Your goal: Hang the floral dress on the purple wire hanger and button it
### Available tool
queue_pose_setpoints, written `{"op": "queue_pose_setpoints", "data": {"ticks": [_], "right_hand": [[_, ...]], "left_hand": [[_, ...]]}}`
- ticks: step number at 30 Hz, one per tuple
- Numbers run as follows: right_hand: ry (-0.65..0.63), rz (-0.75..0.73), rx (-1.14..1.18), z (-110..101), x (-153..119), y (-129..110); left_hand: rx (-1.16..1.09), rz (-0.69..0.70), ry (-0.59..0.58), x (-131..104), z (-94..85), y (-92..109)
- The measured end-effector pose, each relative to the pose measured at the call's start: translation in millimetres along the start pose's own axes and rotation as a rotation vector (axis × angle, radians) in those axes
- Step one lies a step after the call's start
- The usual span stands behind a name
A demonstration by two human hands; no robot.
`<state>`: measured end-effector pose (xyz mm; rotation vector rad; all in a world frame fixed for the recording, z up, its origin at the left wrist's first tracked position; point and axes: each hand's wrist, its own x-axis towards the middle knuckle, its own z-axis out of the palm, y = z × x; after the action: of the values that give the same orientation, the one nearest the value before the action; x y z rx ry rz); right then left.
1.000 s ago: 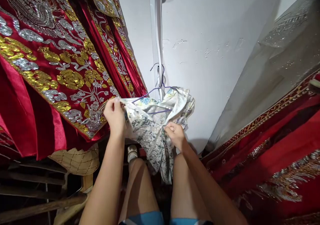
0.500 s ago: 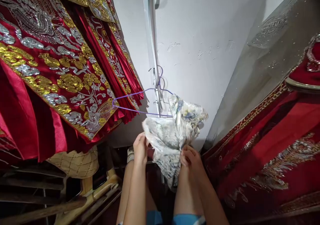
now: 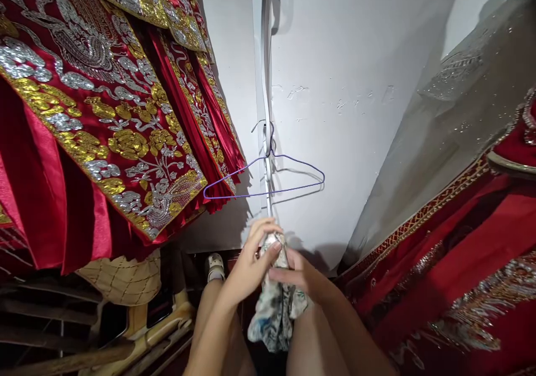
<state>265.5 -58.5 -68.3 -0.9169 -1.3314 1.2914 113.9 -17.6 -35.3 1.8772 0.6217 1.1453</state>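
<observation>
A crumpled whitish patterned cloth [image 3: 274,314] hangs bunched between my hands, above my knees. My left hand [image 3: 257,253] grips its top, thumb across the front and fingers curled over. From the other side, my right hand [image 3: 295,275] pinches the same upper part, with its thumb across the fabric. Just above my hands a purple wire hanger [image 3: 288,189] hangs from a white metal upright [image 3: 266,75] with nothing on it.
Red embroidered garments [image 3: 129,141] hang at the left, and more red beaded fabric [image 3: 452,264] is at the right beside sheer sparkly fabric [image 3: 422,141]. A chair with a quilted cushion [image 3: 125,281] stands at lower left. Behind is a white wall [image 3: 335,58].
The cloth has come away from the hanger and is gathered lower, between my hands. My hands have moved closer together. The purple hanger now hangs bare.
</observation>
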Motion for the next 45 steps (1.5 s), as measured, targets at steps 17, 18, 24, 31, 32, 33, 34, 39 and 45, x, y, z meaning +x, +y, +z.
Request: {"op": "queue_pose_setpoints", "data": {"ticks": [17,18,24,31,32,33,34,39,45], "right_hand": [[0.418,-0.154,-0.309,-65,128,-21],[0.43,-0.164,-0.318,-67,120,-20],[0.463,-0.238,-0.371,-85,75,-51],[0.379,-0.215,-0.404,-69,61,-59],[0.351,-0.23,-0.409,-67,59,-58],[0.344,-0.26,-0.42,-66,57,-58],[0.369,-0.303,-0.429,-68,54,-58],[0.777,-0.435,-0.551,-103,45,-70],[0.836,-0.352,-0.821,-135,41,-91]], "left_hand": [[0.917,-0.333,-0.13,-6,-136.1,1],[0.919,-0.292,-0.109,-3,-138.6,6],[0.968,-0.212,0.081,25,-136.8,38],[0.716,0.134,0.054,92,-125.4,38],[0.702,0.16,0.032,100,-122.7,35],[0.709,0.167,0.019,108,-120.4,32],[0.727,0.163,0.011,113,-118.7,29],[0.776,0.168,-0.017,119,-118.3,17],[0.896,0.138,-0.023,122,-116.6,16]]}}
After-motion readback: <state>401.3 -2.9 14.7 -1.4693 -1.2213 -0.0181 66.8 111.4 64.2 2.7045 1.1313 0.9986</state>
